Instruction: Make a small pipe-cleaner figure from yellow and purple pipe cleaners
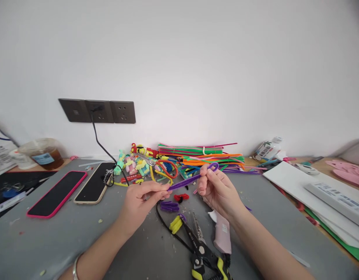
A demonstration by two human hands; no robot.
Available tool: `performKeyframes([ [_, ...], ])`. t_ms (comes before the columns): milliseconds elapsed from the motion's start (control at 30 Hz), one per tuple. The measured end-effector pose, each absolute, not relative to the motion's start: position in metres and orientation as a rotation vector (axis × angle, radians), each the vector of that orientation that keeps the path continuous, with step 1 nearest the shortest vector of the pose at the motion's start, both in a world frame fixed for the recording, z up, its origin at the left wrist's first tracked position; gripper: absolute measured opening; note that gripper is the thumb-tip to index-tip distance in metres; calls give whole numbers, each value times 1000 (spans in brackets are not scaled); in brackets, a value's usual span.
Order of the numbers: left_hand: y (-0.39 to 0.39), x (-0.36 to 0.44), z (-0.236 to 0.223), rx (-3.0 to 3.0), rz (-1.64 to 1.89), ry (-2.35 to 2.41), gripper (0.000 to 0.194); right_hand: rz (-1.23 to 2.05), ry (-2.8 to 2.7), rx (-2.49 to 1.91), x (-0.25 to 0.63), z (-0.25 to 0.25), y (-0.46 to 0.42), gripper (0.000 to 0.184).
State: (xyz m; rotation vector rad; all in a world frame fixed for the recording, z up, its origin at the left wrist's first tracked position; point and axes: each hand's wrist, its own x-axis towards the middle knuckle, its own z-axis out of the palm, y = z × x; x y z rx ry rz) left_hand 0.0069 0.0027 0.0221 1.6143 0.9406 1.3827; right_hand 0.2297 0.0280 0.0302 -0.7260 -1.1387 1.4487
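A purple pipe cleaner (185, 182) stretches between my two hands above the grey mat. My left hand (143, 202) pinches its left end between thumb and fingertips. Near its other end, which bends into a small loop, my right hand (218, 188) grips it with closed fingers. Below them on the mat lie a folded purple pipe cleaner bundle (169, 206), a red piece with a dark band (181, 197) and a yellow bundle (176, 224). Wire strippers (201, 249) with black and yellow handles lie open nearest me, next to a pale pink hot glue gun (222, 233).
Bundled pipe cleaners (194, 151) and small fuzzy figures (135, 165) line the wall. Two phones, one pink-edged (58, 194) and one pale-edged (94, 184), lie left. A black cable (102, 146) runs from the wall socket (98, 111). White boards (296, 186) are at right.
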Motion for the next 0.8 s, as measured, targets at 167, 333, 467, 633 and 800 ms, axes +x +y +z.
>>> performKeyframes([
  [167,4,6,19,1584,1294,914,12,1403,-1105,-719,228,30,25,39],
  [333,9,-2,22,1609,1114,943,20,1442,-1165,-695,226,30,23,36],
  [467,8,-10,29,1682,1022,786,53,1517,-1278,-692,223,30,22,37],
  [633,2,-9,30,1412,744,451,67,1618,-1386,-591,222,28,16,34],
  [800,-2,4,26,1224,604,474,56,1593,-1535,-540,222,25,13,32],
])
